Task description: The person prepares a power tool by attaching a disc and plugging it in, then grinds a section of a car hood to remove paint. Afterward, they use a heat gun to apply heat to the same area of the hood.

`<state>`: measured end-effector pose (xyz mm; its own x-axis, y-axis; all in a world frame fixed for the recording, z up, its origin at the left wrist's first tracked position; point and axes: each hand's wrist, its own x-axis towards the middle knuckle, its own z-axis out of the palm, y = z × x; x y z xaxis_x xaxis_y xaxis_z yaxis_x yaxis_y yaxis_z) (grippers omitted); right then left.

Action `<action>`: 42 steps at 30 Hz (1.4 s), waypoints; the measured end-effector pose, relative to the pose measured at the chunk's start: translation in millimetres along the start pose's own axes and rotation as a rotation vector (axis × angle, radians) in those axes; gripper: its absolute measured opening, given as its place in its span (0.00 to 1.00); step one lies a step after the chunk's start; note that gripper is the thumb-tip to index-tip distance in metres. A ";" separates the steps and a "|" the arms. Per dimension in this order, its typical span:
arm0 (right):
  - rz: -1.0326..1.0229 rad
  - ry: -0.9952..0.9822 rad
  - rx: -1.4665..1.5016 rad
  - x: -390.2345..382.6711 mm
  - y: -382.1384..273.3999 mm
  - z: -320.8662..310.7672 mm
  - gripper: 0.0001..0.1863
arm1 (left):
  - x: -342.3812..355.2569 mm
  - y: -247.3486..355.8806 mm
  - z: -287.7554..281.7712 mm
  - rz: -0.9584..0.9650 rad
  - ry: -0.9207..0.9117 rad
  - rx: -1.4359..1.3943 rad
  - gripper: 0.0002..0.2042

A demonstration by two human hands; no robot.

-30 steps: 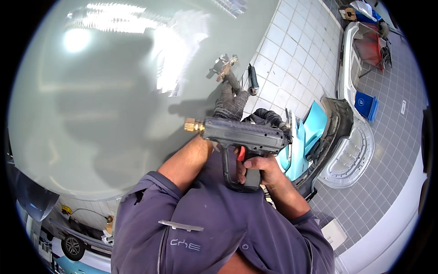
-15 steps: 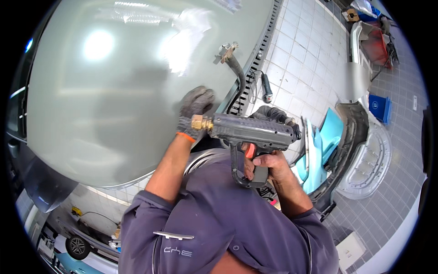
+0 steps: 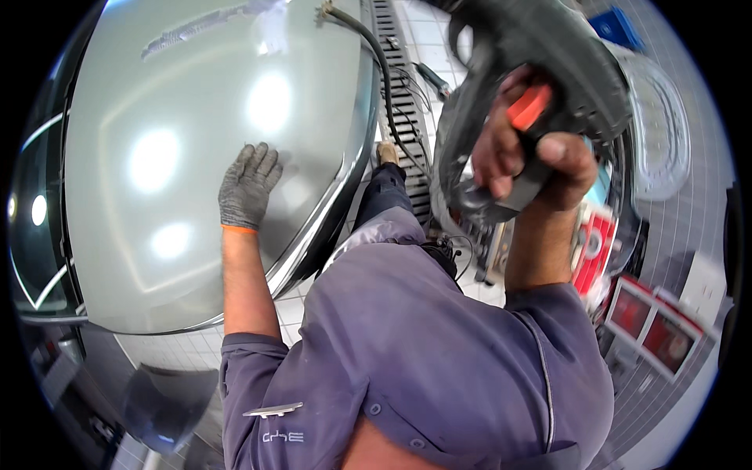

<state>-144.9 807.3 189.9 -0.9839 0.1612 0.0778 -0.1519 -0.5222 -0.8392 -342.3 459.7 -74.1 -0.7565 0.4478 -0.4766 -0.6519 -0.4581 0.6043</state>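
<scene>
My left hand point(image 3: 249, 188), in a grey knit glove with an orange cuff, rests on the pale grey-green car hood point(image 3: 196, 266). Its fingers are stretched out and it holds nothing. My bare right hand point(image 3: 576, 168) grips a black pistol-grip tool point(image 3: 580, 59) with a red trigger point(image 3: 529, 107) and a looped guard before the handle. The tool is held high at the right, close to the camera and blurred; its front end lies beyond the picture's top edge. A rough bare-metal patch point(image 3: 188, 34) shows on the hood's far part.
A thick black cable point(image 3: 384, 70) runs off the hood's edge across a floor grate point(image 3: 398, 102). An angle grinder point(image 3: 433, 78) lies on the white tiles. To the right are a blue bin point(image 3: 616, 30), a pale moulded panel point(image 3: 662, 133) and a red-and-white framed box point(image 3: 654, 325).
My right hand has lifted the tool up and to the right, nearer the camera. My left hand, earlier beside the tool's brass tip, now lies further left on the hood. The view has shifted.
</scene>
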 end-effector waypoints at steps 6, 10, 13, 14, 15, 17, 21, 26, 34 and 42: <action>-0.103 0.048 0.325 -150.7 17.1 71.7 0.20 | -26.1 0.3 -51.0 0.044 -0.164 0.010 0.19; 0.007 0.147 0.622 -251.4 51.2 75.2 0.18 | -32.2 -5.2 -44.1 0.096 -0.123 0.288 0.21; 0.226 0.303 0.768 -336.6 96.8 58.4 0.24 | -71.0 -19.5 4.5 0.133 -0.006 0.309 0.25; 0.365 0.331 0.829 -352.4 117.4 56.1 0.27 | -74.1 -19.9 7.5 0.147 0.015 0.376 0.26; 0.441 0.402 0.766 -366.9 144.6 53.4 0.27 | -70.6 -26.3 11.5 0.141 0.031 0.453 0.26; 0.577 0.451 0.642 -376.5 177.4 57.9 0.26 | -62.7 -47.9 -5.9 0.018 -0.104 0.515 0.25; 0.902 0.423 0.624 -390.2 256.3 26.0 0.23 | -150.6 -157.6 -1.6 -0.627 -0.660 0.759 0.17; 1.263 0.047 -0.072 -399.6 342.2 -35.8 0.24 | -207.6 -327.9 -9.3 -1.092 -0.561 1.050 0.23; 0.709 1.154 -0.434 -438.0 570.6 -294.8 0.16 | -132.8 -565.0 -220.9 -0.886 -0.129 1.009 0.15; 0.173 2.318 -0.762 -327.7 720.8 -686.7 0.21 | -51.8 -592.9 -225.4 -1.198 0.052 0.687 0.08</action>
<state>133.0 953.1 -810.1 0.7203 0.6936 0.0061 0.4413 -0.4514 -0.7756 71.6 535.0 -551.6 0.2313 0.2601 -0.9375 -0.7545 0.6563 -0.0040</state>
